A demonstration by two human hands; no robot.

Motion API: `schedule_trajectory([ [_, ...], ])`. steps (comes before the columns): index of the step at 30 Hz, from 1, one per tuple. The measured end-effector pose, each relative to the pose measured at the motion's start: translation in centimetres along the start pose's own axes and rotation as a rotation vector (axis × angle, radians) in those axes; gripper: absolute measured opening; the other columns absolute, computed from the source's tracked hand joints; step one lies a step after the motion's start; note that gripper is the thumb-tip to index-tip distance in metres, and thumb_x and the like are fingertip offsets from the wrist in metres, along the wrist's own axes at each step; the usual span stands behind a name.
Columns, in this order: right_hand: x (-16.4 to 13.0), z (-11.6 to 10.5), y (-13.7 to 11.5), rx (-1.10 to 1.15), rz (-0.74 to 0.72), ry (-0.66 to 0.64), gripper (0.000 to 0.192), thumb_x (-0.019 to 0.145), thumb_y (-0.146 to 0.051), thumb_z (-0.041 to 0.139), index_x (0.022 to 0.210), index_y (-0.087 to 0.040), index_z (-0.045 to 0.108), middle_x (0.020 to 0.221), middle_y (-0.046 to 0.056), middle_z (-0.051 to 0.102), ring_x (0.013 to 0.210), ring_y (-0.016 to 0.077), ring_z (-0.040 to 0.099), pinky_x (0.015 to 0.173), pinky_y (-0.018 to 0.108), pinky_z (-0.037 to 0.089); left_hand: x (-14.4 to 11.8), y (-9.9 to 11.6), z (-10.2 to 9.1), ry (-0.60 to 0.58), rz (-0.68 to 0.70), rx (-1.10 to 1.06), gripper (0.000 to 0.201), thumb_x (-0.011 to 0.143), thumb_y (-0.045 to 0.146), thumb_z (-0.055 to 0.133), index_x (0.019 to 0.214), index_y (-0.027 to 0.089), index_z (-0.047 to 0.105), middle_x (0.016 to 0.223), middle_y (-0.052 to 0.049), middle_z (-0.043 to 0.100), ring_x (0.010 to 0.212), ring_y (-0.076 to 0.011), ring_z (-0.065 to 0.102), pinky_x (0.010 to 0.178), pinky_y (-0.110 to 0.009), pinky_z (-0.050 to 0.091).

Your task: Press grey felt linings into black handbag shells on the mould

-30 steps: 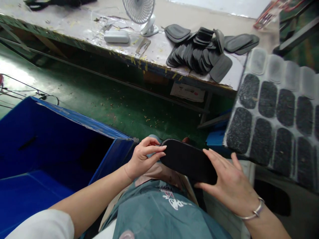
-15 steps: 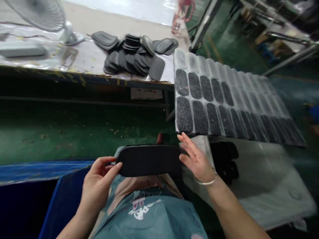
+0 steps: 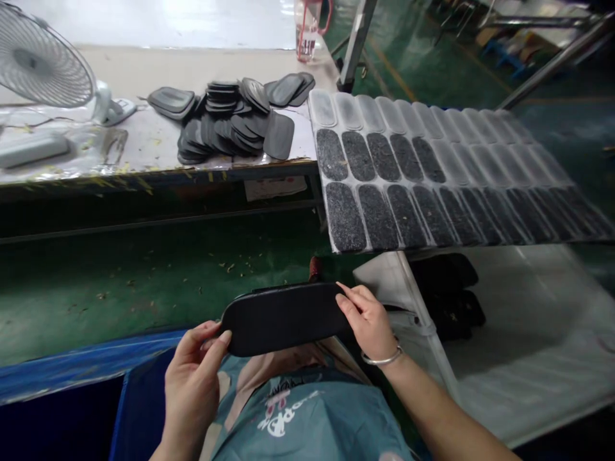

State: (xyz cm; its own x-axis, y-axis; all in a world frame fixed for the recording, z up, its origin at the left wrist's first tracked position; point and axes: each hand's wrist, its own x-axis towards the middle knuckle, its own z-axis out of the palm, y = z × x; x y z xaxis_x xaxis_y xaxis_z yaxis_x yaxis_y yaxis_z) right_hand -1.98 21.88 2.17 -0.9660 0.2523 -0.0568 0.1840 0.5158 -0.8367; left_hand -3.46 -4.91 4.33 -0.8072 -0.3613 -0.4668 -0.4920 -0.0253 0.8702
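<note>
Black pad (image 3: 283, 317) held lengthwise; left hand (image 3: 192, 378) grips 1 end, right hand (image 3: 369, 320) the other.

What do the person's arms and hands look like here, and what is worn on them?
Both forearms are bare, with no sleeves in view and no gloves. The right hand has a thin silver bangle at the wrist. The left hand wears nothing visible. A teal printed apron covers the lap.
</note>
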Motion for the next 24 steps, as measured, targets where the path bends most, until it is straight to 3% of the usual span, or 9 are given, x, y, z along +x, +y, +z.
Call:
schedule_trajectory([
  [5, 0.1, -0.1, 0.3, -0.107, -0.100, 0.053, 0.037, 0.092, -0.036, 0.049, 0.118, -0.015, 0.064, 0.086, 0.007, 0.058, 0.082, 0.0187, 0.059, 0.076, 0.033, 0.050, 0.3, -0.7, -0.1, -0.034, 0.050, -0.020, 0.035, 0.064, 0.036, 0.078, 0.092, 0.021, 0.061, 0.096, 0.003, 0.058, 0.072, -0.0065, 0.052, 0.065, -0.016, 0.043],
  [7, 0.0, -0.4, -0.7, -0.265, -0.195, 0.118, 0.040, 0.091, -0.034, 0.050, 0.126, -0.016, 0.059, 0.100, 0.012, 0.060, 0.097, 0.0238, 0.058, 0.087, 0.041, 0.048, 0.4, -0.7, -0.2, -0.052, 0.069, 0.000, 0.034, 0.065, 0.036, 0.077, 0.092, 0.021, 0.061, 0.093, 0.003, 0.058, 0.070, -0.0068, 0.052, 0.064, -0.017, 0.043],
  [9, -0.4, -0.2, -2.6, -0.422, -0.321, 0.125, 0.044, 0.091, -0.032, 0.049, 0.133, -0.019, 0.052, 0.123, 0.015, 0.056, 0.121, 0.0296, 0.047, 0.103, 0.052, 0.036, 0.4, -0.7, -0.3, -0.059, 0.075, 0.006, 0.035, 0.065, 0.036, 0.077, 0.092, 0.021, 0.060, 0.088, 0.003, 0.059, 0.069, -0.0081, 0.053, 0.063, -0.018, 0.043],
  [12, -1.3, 1.2, -5.9, -0.502, -0.559, -0.078, 0.041, 0.091, -0.037, 0.049, 0.130, -0.025, 0.054, 0.146, 0.007, 0.042, 0.140, 0.0314, 0.022, 0.113, 0.060, 0.011, 0.6, -0.6, -0.5, -0.072, 0.081, 0.015, 0.037, 0.064, 0.037, 0.077, 0.092, 0.020, 0.060, 0.081, 0.002, 0.061, 0.068, -0.0095, 0.055, 0.062, -0.019, 0.043],
  [15, -2.1, 3.4, -7.7, -0.477, -0.705, -0.215, 0.045, 0.090, -0.049, 0.046, 0.126, -0.025, 0.058, 0.152, 0.004, 0.032, 0.143, 0.0308, 0.012, 0.114, 0.058, 0.006, 0.7, -0.6, -0.5, -0.073, 0.109, 0.018, 0.037, 0.063, 0.037, 0.078, 0.092, 0.020, 0.061, 0.077, 0.003, 0.062, 0.064, -0.0091, 0.055, 0.061, -0.019, 0.043],
  [19, -2.5, 3.8, -7.3, -0.488, -0.635, -0.185, 0.043, 0.089, -0.049, 0.051, 0.125, -0.028, 0.059, 0.153, 0.004, 0.029, 0.143, 0.0317, 0.011, 0.113, 0.059, 0.007, 0.7, -0.9, -0.4, -0.096, 0.110, 0.032, 0.039, 0.065, 0.038, 0.077, 0.094, 0.019, 0.059, 0.069, 0.003, 0.060, 0.062, -0.0111, 0.055, 0.059, -0.021, 0.043],
  [22, -2.5, 1.7, -5.8, -0.514, -0.515, -0.096, 0.037, 0.086, -0.041, 0.059, 0.121, -0.032, 0.062, 0.152, 0.004, 0.033, 0.143, 0.0345, 0.013, 0.111, 0.063, 0.011, 0.9, -1.0, -0.5, -0.110, 0.098, 0.040, 0.040, 0.066, 0.040, 0.076, 0.095, 0.019, 0.058, 0.065, 0.004, 0.058, 0.060, -0.0113, 0.054, 0.058, -0.021, 0.043],
  [24, -2.3, -0.1, -4.2, -0.491, -0.409, -0.038, 0.032, 0.086, -0.035, 0.059, 0.117, -0.032, 0.065, 0.150, 0.005, 0.035, 0.142, 0.0359, 0.015, 0.110, 0.065, 0.015, 1.2, -0.9, -0.7, -0.111, 0.118, 0.038, 0.039, 0.067, 0.038, 0.076, 0.097, 0.020, 0.059, 0.072, 0.002, 0.061, 0.066, -0.0110, 0.056, 0.062, -0.021, 0.045],
])
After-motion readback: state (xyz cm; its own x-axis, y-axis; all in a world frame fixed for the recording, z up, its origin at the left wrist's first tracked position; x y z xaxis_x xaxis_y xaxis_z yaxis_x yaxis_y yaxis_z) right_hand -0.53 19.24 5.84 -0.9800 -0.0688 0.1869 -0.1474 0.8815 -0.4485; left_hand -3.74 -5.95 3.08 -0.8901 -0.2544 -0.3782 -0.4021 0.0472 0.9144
